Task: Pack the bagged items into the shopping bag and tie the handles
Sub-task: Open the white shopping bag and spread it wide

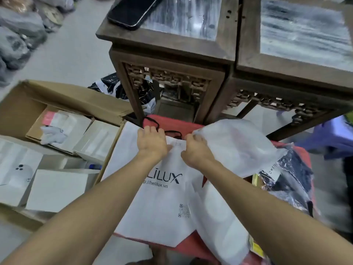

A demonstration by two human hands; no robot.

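A white paper shopping bag (pixel 152 205) printed "HELILUX" lies flat on a red surface (pixel 193 243), its mouth and black cord handles (pixel 172 132) at the far end. My left hand (pixel 151 143) presses on the bag's top edge next to the handles. My right hand (pixel 196 149) grips the edge of a white translucent plastic bagged item (pixel 238 146) at the bag's mouth. A second white plastic bag (pixel 219 217) lies across the shopping bag's right side. A clear bag of dark clothing (pixel 292 176) rests further right.
An open cardboard box (pixel 63 96) of white packets stands on the left. Two dark wooden tables (pixel 172 60) with marble tops stand just behind, a black phone (pixel 133 10) on one. A purple stool (pixel 332 136) is at the right, grey bags (pixel 17 35) at the far left.
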